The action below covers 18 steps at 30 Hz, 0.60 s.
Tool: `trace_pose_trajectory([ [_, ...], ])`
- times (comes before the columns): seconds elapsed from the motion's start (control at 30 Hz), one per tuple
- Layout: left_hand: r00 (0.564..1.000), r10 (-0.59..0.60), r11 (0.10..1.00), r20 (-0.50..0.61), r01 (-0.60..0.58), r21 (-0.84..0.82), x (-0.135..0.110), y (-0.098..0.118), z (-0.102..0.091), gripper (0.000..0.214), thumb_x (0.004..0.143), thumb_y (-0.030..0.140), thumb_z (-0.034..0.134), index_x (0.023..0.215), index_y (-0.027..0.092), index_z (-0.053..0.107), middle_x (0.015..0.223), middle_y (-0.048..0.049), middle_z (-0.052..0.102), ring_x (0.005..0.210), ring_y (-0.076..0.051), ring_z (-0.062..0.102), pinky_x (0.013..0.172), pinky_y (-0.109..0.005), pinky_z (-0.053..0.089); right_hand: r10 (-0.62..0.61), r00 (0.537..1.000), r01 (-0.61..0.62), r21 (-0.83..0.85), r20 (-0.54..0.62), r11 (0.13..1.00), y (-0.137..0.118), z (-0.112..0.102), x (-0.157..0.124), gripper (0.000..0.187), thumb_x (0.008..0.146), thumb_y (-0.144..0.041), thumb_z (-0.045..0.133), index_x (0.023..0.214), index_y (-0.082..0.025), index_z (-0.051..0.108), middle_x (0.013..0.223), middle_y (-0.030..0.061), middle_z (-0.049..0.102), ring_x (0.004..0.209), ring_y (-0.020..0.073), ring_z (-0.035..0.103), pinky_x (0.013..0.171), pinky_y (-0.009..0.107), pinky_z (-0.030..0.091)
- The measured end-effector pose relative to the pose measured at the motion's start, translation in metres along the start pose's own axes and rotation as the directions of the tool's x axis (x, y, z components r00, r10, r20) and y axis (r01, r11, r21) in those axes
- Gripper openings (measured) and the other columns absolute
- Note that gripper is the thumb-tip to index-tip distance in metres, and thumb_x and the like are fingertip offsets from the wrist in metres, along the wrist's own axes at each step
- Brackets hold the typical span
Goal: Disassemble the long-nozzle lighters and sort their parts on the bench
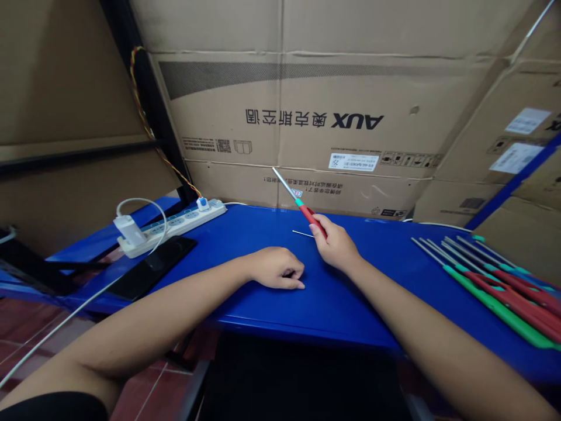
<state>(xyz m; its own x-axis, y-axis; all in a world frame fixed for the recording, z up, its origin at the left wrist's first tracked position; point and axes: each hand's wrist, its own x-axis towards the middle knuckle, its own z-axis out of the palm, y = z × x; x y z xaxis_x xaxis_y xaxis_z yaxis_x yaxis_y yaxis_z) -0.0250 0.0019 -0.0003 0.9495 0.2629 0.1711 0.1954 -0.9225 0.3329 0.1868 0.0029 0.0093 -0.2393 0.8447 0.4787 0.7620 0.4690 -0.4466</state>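
My right hand (335, 242) is closed around the red handle of a long-nosed lighter (312, 218). Its silver tube slants up and to the left from a teal collar, above the blue table (245, 228). Just behind this hand a thin metal rod (302, 233) lies on the table, its right end hidden by the fingers. My left hand (277, 269) rests near the table's front, fingers curled in and thumb pointing right, with no object showing in it. A gap separates the two hands.
At the right lies a pile of several red and green long-nosed lighters (504, 286). A white power strip (188, 219) with a plugged-in charger (130, 230) and a black phone (153, 269) are at the left. Cardboard (307, 88) walls the back; a white cable (83, 307) crosses the left edge.
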Motion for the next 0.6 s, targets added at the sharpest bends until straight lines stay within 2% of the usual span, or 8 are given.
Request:
trace_pose_trajectory([
  [0.17,1.000,-0.021,0.999,0.009,0.022,-0.028,0.000,0.002,-0.001,0.029,0.092,0.039,0.062,0.073,0.018,0.057,0.062,0.0022,0.055,0.056,-0.010,0.048,0.058,-0.022,0.035,-0.017,0.998,0.020,0.038,-0.066,0.999,-0.001,-0.006,-0.001,0.041,0.099,-0.042,0.040,0.129,-0.020,0.057,0.101,0.0093,0.074,0.084,0.0225,0.069,0.072,0.031,0.049],
  [0.27,0.999,-0.030,0.999,0.014,0.031,-0.037,0.000,0.002,-0.001,0.029,0.092,0.039,0.062,0.073,0.018,0.057,0.062,0.0025,0.054,0.056,-0.010,0.048,0.058,-0.022,0.035,-0.013,0.993,0.018,0.042,-0.116,0.999,-0.001,-0.009,-0.001,0.041,0.099,-0.042,0.039,0.129,-0.020,0.057,0.104,0.0096,0.073,0.088,0.0232,0.069,0.073,0.032,0.049],
  [0.4,0.999,-0.033,0.999,0.013,0.034,-0.029,-0.001,0.001,-0.001,0.028,0.092,0.040,0.062,0.074,0.018,0.058,0.062,0.0027,0.053,0.056,-0.010,0.048,0.057,-0.022,0.035,-0.072,0.989,0.074,0.014,-0.127,0.997,-0.009,-0.016,-0.004,0.039,0.098,-0.041,0.042,0.126,-0.020,0.060,0.100,0.0089,0.073,0.086,0.0232,0.068,0.074,0.033,0.050],
  [0.5,0.999,-0.033,0.999,0.013,0.033,-0.011,-0.001,0.001,-0.001,0.028,0.092,0.040,0.062,0.074,0.018,0.058,0.061,0.0025,0.054,0.056,-0.010,0.048,0.057,-0.023,0.035,-0.090,0.971,0.088,-0.020,-0.219,0.996,-0.018,-0.027,-0.017,0.041,0.099,-0.041,0.042,0.130,-0.020,0.059,0.108,0.0097,0.071,0.092,0.0227,0.067,0.078,0.032,0.051],
  [0.6,0.999,0.005,0.999,0.041,-0.007,0.037,-0.003,0.005,-0.005,0.027,0.093,0.037,0.061,0.074,0.019,0.057,0.065,0.0009,0.059,0.059,-0.011,0.052,0.058,-0.023,0.037,-0.072,0.969,0.021,-0.211,-0.234,0.977,-0.014,-0.046,-0.047,0.044,0.098,-0.042,0.046,0.135,-0.024,0.060,0.110,0.0086,0.068,0.085,0.0204,0.066,0.070,0.030,0.051],
])
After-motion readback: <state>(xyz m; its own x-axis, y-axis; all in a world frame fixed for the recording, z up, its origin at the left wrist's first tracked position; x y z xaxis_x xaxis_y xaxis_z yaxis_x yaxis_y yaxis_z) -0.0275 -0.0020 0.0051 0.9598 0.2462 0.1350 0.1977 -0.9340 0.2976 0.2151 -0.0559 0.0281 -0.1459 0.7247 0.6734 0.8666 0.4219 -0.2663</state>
